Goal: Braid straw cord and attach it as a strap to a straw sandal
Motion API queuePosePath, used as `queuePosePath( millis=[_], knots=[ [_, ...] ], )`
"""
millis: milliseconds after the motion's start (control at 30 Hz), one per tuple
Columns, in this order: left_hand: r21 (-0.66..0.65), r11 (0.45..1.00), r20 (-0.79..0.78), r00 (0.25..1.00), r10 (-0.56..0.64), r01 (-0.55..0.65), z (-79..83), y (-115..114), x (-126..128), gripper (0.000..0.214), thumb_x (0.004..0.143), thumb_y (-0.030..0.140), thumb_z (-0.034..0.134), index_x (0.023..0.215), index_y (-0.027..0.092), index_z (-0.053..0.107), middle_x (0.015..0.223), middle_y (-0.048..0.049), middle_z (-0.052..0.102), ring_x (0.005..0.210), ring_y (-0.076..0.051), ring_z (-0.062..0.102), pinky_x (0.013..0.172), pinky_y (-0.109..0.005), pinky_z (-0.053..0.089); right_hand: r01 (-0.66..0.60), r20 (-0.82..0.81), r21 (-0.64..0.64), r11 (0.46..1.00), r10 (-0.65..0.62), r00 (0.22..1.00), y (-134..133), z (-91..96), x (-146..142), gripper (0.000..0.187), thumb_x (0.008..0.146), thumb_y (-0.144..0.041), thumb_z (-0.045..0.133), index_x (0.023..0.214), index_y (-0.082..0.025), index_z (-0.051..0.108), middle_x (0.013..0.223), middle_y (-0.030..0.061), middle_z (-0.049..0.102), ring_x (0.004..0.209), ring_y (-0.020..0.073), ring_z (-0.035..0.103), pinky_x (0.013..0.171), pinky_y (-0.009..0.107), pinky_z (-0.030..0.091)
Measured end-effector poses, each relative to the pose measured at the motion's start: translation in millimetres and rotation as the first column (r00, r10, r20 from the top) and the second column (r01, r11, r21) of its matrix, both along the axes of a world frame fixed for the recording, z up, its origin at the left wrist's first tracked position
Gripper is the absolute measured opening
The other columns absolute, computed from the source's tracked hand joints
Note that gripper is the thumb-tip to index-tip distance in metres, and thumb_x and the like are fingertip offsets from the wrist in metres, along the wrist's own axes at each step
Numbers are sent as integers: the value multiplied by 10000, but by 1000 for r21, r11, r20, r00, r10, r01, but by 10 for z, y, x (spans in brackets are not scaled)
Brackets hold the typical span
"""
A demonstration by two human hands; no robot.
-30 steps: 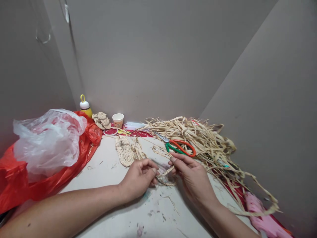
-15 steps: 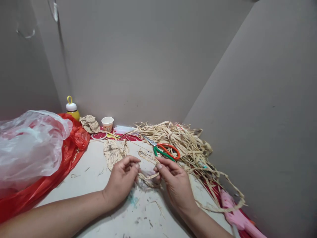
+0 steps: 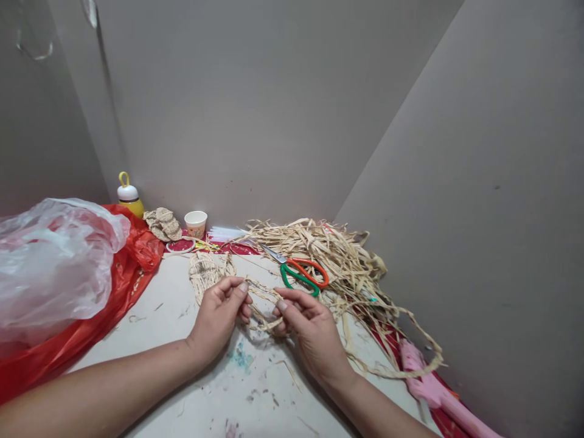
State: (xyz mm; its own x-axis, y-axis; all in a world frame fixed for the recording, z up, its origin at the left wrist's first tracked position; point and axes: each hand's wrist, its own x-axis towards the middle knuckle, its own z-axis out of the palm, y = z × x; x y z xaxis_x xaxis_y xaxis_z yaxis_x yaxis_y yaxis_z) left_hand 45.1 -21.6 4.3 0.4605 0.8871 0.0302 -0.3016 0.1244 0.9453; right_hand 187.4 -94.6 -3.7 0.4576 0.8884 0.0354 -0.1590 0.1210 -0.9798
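Note:
Between my two hands stretches a twisted straw cord [image 3: 263, 293], beige and looped, with part of the loop hanging below the fingers. My left hand [image 3: 222, 307] pinches it between thumb and fingertips on the left. On the other side my right hand [image 3: 310, 325] grips the cord in the same way, fingers curled. Just beyond the right hand lie scissors [image 3: 305, 275] with one orange and one green handle. A woven straw piece [image 3: 204, 272] rests flat on the table behind my left hand.
A heap of dry straw strips [image 3: 319, 249] fills the back right. Red and clear plastic bags [image 3: 59, 261] cover the left side. A paper cup [image 3: 196, 224], a yellow bottle [image 3: 130, 194] and a straw bundle [image 3: 162, 224] stand at the back; a pink glue gun [image 3: 424, 383] lies at right.
Both hands have shifted slightly left and up in view, and the left fingers now pinch a higher part of the straw cord. The whole scene has moved a little with my head.

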Motion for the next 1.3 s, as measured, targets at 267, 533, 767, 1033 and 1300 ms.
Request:
queuePosePath(
  millis=[267,533,767,1033,1300],
  knots=[
    [-85,996,-25,1000,-7,5,1,-6,7,323,747,420,668,661,115,604,514,8,564,458,-75,496,502,-191,395,-90,8,-79,993,91,996,-10,18,-43,378,665,-402,773,924,-158,645,620,-12,645,468,80,512,491,202,414],
    [-71,997,-55,998,27,-30,22,-25,-3,329,763,412,630,603,134,559,453,32,509,414,-69,437,472,-193,350,-254,102,-221,942,281,954,-25,-24,-72,361,702,-456,728,888,-168,612,585,-20,620,467,97,504,482,206,378],
    [-71,996,-71,996,51,-56,-4,11,6,283,723,396,652,631,134,595,502,32,525,453,-78,477,505,-201,385,-141,308,-174,975,190,932,-56,109,-52,418,718,-526,678,913,-158,709,719,39,667,592,151,552,536,247,441],
    [-82,980,-100,976,-192,184,-6,-47,19,348,698,462,676,656,123,609,587,-19,617,460,-92,523,510,-226,452,66,272,-44,997,-52,961,-76,179,1,373,659,-442,761,923,-181,722,813,69,714,660,180,626,637,306,518],
    [-58,948,-118,940,-319,314,-2,-63,10,349,734,464,667,676,122,623,559,-15,602,484,-96,527,528,-220,442,8,407,-37,999,8,913,-84,192,-24,155,686,-336,727,714,-184,735,666,37,706,589,158,614,578,272,497]
  ],
)
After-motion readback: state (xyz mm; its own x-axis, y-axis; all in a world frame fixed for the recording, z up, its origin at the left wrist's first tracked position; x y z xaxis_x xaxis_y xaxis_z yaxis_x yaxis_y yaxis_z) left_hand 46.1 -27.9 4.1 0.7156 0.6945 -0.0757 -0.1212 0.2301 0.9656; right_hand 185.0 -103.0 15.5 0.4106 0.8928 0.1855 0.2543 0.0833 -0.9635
